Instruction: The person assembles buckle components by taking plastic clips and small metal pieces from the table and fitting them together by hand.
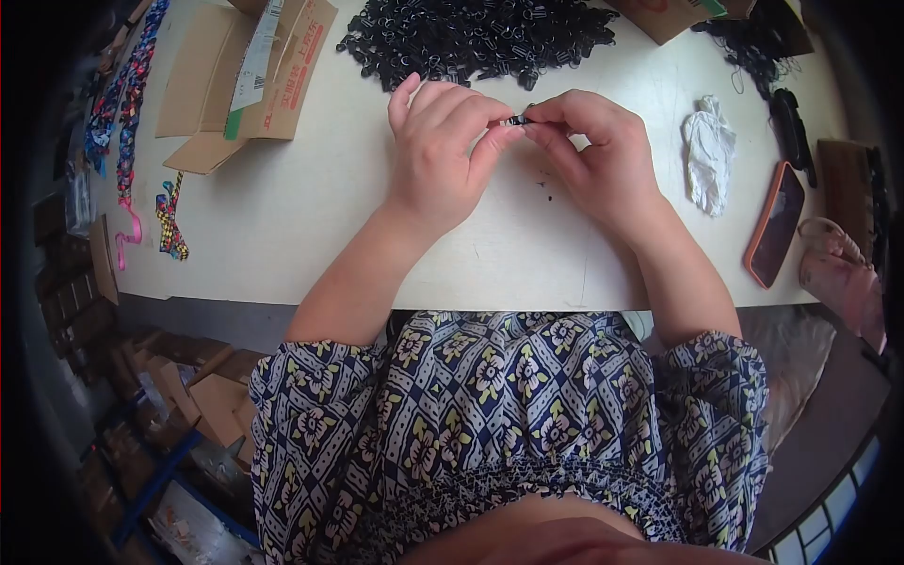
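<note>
Two bare hands, one small dark piece, by a black heap

- Table [358,254]: pale-topped, extending under and around the heap.
- Black heap [480,38]: many small glossy parts, some loop-shaped, lying piled together.
- Open carton [292,89]: brown, red-printed, standing left of the heap, flaps spreading.
- Left hand [435,151]: hovering on the wearer's side of the heap; thumb and forefinger pressing together on the piece, little finger lifting apart from it.
- Right hand [603,155]: hovering on the wearer's side of the heap, toward its right; thumb and forefinger tips closing on the same piece, a gap showing farther back between them.
- Phone [775,224]: orange-edged, lying right of the heap and nearer the wearer.
- White cloth [709,155]: crumpled, lying between phone and heap.
- Small dark piece [516,121]: sitting between both hands' fingertips, just wearer-side of the heap; showing black with a pale glint, its finer shape being too small to tell.
</note>
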`<state>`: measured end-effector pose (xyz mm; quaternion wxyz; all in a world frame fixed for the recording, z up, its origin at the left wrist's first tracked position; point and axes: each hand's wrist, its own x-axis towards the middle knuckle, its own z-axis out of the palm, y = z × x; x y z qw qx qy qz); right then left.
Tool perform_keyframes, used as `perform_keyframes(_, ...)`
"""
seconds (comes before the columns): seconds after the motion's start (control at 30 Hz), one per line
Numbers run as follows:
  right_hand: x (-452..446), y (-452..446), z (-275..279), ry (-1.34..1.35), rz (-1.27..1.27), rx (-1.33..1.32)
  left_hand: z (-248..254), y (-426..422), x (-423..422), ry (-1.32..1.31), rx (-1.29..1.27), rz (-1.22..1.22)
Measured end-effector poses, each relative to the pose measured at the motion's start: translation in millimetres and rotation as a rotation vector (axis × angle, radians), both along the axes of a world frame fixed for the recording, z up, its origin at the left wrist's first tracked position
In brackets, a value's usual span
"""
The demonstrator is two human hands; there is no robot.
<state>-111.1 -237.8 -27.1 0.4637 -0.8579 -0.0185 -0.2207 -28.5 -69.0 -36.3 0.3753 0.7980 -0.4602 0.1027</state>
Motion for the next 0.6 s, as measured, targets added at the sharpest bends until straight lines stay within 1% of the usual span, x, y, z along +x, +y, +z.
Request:
perform_keyframes(0.3,-0.3,0.5,0.4,0.02,0.0,0.024,1.6,-1.0,-1.4,-0.067,0.031,-0.011)
perform_keyframes(0.4,-0.1,0.8,-0.3,0.019,0.001,0.026,5.7,0.7,-2.6,-0.073,0.093,-0.013)
perform_keyframes(0.6,0.4,0.9,-0.8,0.031,-0.035,0.037,3.7,0.6,-1.2,-0.071,0.053,-0.009)
